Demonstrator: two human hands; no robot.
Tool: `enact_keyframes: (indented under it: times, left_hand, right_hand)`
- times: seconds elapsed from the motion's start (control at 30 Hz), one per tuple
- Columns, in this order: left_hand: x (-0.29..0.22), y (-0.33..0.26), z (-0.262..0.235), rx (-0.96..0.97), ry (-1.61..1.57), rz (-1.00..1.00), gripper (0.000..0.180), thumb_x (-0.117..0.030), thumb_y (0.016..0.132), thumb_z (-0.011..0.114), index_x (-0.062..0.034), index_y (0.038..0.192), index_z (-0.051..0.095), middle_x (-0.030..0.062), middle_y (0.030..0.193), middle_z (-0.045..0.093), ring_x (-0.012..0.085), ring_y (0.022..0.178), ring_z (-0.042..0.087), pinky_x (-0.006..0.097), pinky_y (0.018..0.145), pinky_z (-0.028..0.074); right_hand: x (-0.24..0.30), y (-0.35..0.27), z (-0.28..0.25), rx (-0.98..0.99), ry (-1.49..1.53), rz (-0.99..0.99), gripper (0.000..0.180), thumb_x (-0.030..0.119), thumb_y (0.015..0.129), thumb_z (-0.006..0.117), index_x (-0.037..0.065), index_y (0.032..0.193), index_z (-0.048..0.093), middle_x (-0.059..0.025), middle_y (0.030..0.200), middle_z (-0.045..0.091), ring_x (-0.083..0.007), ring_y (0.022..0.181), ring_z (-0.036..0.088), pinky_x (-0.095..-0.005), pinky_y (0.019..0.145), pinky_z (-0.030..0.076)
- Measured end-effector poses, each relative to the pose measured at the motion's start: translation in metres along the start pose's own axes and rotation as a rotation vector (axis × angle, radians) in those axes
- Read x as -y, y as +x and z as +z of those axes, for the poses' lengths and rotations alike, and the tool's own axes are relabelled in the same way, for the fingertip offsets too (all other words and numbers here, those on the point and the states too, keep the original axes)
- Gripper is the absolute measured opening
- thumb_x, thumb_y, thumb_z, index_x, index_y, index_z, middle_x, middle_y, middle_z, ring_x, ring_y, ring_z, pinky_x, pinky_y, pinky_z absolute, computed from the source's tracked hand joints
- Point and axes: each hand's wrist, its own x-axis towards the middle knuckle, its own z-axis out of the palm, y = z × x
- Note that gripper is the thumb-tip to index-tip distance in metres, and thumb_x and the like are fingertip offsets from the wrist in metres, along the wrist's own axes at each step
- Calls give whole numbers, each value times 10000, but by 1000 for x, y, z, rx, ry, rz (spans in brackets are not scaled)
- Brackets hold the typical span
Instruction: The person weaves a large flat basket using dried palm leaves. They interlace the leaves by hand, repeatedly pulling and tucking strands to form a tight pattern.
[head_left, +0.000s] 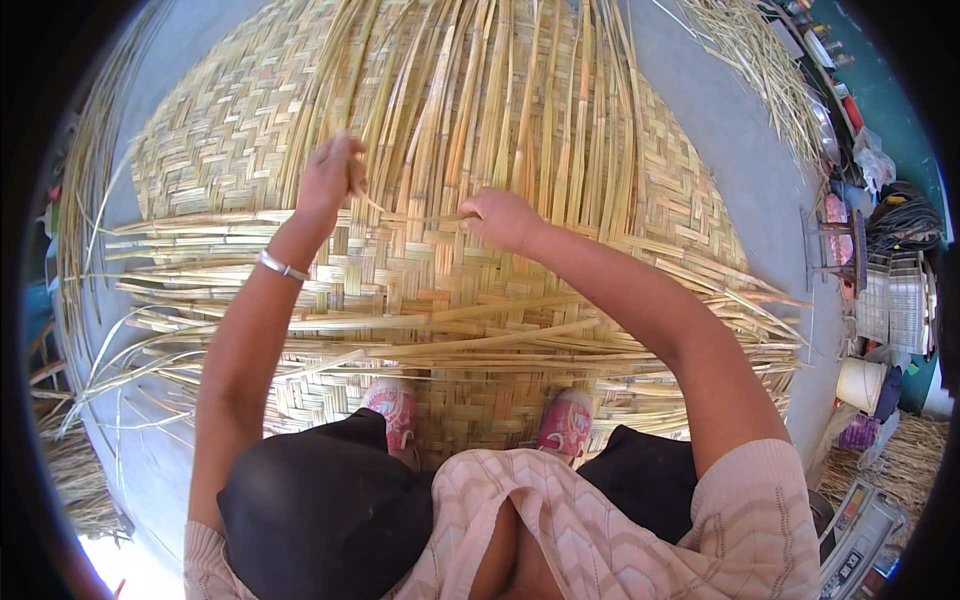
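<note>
As is shown in the head view, a strip (420, 217) is extended sideways over the mat (215, 140), across its lengthwise canes (468, 110); it is pinched by the right hand (500, 218) and gripped by the left hand (330, 175), placed farther up the mat.

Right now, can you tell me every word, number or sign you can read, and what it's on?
Grey boxy thing, lower right: its dark panel has pale marks that look like printing; I won't copy those out.
White crates, right side: no words I can make out.
Small things on the far right: too tiny or blurred to read.
Woven mat, loose strips and pink shoes: no writing I can see.
</note>
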Motion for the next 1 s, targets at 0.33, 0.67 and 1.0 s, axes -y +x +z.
enact_keyframes:
  times: [0.33,0.67,1.0]
  left_hand:
    - [-43,57,99,277,1133,611,553,-462,990,362,-32,1323,460,172,869,672,325,723,653,436,716,527]
    - [38,113,62,198,341,-36,382,-127,917,538,62,1249,522,166,905,683,201,830,662,299,708,515]
    - [24,110,84,90,1217,323,242,-116,848,568,-68,1069,652,152,941,690,268,918,663,386,793,514]
  right_hand:
    - [8,-3,8,-262,-21,48,186,213,864,583,39,827,640,-155,856,630,-328,826,617,-443,744,497]
    - [10,2,9,-393,186,241,170,156,823,523,11,827,613,-201,771,639,-375,714,618,-473,690,496]
    - [11,-8,8,-466,289,197,168,175,789,535,15,807,584,-215,755,623,-382,692,610,-472,662,485]
